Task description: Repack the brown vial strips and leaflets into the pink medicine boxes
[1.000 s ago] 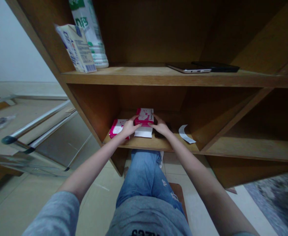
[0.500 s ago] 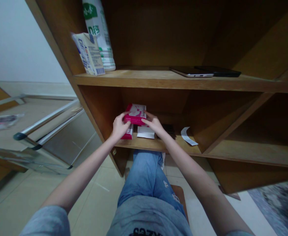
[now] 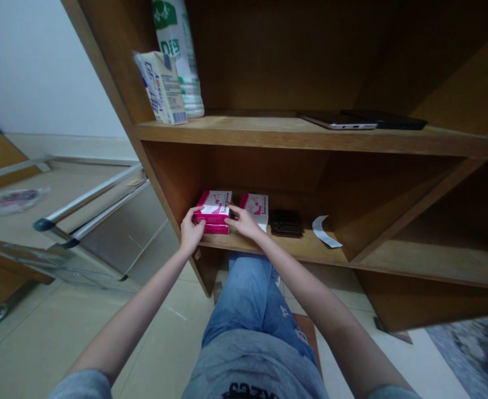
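A magenta-and-white cardboard box stack stands on the lower wooden shelf, apparently two boxes deep. My left hand grips its left side, and my right hand holds its right end. To the right of my right hand, a similar pink-and-white box leans at the back with a white paper edge beneath it. Beyond it lies a dark stack of flat items. The far side of the held boxes is hidden.
A curled white paper strip lies on the lower shelf. The upper shelf holds a milk carton, a green-and-white package, a silver tablet and a black device. Metal rails stand left of the shelf unit.
The pink box held in my hands has moved left and down onto the other pink box. Both hands moved with it, uncovering the second pink-and-white box and the dark stack.
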`<state>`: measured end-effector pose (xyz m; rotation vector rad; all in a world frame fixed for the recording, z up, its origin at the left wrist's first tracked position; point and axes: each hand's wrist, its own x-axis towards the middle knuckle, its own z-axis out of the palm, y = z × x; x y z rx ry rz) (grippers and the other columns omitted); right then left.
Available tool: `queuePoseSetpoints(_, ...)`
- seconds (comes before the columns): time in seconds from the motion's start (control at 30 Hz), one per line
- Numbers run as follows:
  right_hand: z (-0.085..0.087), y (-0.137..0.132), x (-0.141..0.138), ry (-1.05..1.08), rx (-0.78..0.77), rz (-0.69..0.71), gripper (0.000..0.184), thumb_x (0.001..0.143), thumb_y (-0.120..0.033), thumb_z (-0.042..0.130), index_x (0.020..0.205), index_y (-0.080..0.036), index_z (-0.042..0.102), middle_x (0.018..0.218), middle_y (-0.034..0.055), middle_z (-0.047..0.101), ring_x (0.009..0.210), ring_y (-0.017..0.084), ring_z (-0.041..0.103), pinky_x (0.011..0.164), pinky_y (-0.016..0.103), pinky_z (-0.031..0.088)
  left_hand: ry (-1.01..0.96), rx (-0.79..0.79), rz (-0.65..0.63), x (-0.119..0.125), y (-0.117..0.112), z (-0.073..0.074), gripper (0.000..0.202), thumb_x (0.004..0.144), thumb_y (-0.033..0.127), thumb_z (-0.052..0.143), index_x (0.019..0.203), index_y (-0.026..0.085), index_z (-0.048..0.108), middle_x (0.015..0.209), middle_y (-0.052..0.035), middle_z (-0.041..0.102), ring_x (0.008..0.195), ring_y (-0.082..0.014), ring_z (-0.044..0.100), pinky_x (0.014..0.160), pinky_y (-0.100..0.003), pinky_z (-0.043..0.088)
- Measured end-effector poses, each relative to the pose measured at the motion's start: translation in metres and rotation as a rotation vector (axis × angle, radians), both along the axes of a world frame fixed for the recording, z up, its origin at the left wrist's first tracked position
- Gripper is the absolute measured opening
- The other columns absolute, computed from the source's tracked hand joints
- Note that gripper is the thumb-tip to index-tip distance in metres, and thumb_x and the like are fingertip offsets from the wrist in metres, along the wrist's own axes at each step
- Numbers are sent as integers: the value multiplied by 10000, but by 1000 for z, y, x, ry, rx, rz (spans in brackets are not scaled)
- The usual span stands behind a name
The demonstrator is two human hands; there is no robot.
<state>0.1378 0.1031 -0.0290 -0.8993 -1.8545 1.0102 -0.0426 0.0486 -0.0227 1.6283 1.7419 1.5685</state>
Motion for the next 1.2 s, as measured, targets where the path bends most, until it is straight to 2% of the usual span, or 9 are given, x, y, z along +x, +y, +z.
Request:
queuePoseSetpoints(0.4, 3, -6, -4, -5, -9, -43, 575, 754, -193, 643, 1309, -214, 493, 1381, 73, 471, 1231, 225, 491, 1037, 400, 379, -188, 13, -5, 3, 2, 0, 396, 651, 131, 482, 1024, 159, 611, 976, -58, 646, 834, -174, 598, 775, -299, 484)
queuePoseSetpoints(0.6, 2, -10, -3, -21, -16, -12, 579, 770, -250, 634, 1325, -222, 468, 1388, 78, 465, 1236, 225, 478, 1034, 407, 378, -125, 2, 3, 2, -1, 0, 417, 666, 130, 478, 1067, 167, 588, 1011, -59, 639, 868, -180, 604, 809, -315, 491)
queuePoseSetpoints(0.73, 7, -17, 9, 38, 57, -2, 642, 748, -319, 658, 1344, -231, 436, 1405, 89, 434, 1251, 229, 452, 1040, 388, 368, 7, -22, -26, 3, -11, 4, 496, 692, 136, 490, 1185, 179, 532, 1131, -94, 610, 969, -227, 598, 884, -389, 471)
queuePoseSetpoints(0.8, 12, -25, 24, 137, 129, -96, 602, 765, -339, 633, 1328, -238, 444, 1390, 89, 446, 1210, 218, 484, 1037, 382, 367, 163, 58, 21, 8, -21, 8, 556, 699, 142, 525, 1252, 189, 485, 1302, -126, 506, 1171, -276, 494, 1006, -454, 374)
queuePoseSetpoints(0.87, 16, -34, 47, 245, 187, -308, 487, 790, -347, 593, 1255, -229, 504, 1318, 93, 511, 1155, 213, 517, 1013, 387, 387, 327, 172, 67, 18, -34, 13, 597, 706, 162, 562, 1292, 188, 446, 1434, -144, 350, 1324, -309, 313, 1083, -497, 251)
queuePoseSetpoints(0.93, 15, -43, 75, 333, 221, -554, 398, 798, -340, 571, 1167, -190, 554, 1228, 111, 565, 1099, 211, 546, 985, 386, 406, 411, 237, -15, 34, -47, 18, 526, 735, 166, 551, 1254, 196, 475, 1420, -131, 363, 1315, -287, 330, 1083, -480, 261)
queuePoseSetpoints(1.03, 0, -51, 117, 414, 228, -839, 359, 793, -332, 546, 1111, -168, 570, 1168, 115, 593, 1066, 204, 562, 970, 386, 414, 425, 173, -313, 67, -57, 18, 301, 788, 179, 509, 1077, 222, 582, 1256, -86, 525, 1198, -238, 465, 1037, -433, 344)
queuePoseSetpoints(1.13, -22, -51, 146, 361, 117, -872, 409, 766, -363, 552, 1118, -153, 569, 1197, 134, 588, 1094, 218, 553, 984, 404, 401, 306, 32, -525, 105, -54, 11, 288, 804, 201, 512, 1079, 237, 588, 1178, -75, 577, 1142, -220, 511, 1015, -408, 375)
queuePoseSetpoints(1.2, -34, -49, 156, 308, 54, -851, 466, 752, -400, 558, 1140, -143, 561, 1244, 150, 564, 1130, 229, 534, 1004, 416, 380, 243, -24, -580, 128, -47, 5, 317, 789, 219, 548, 1102, 246, 589, 1199, -82, 572, 1164, -237, 494, 1030, -427, 355)
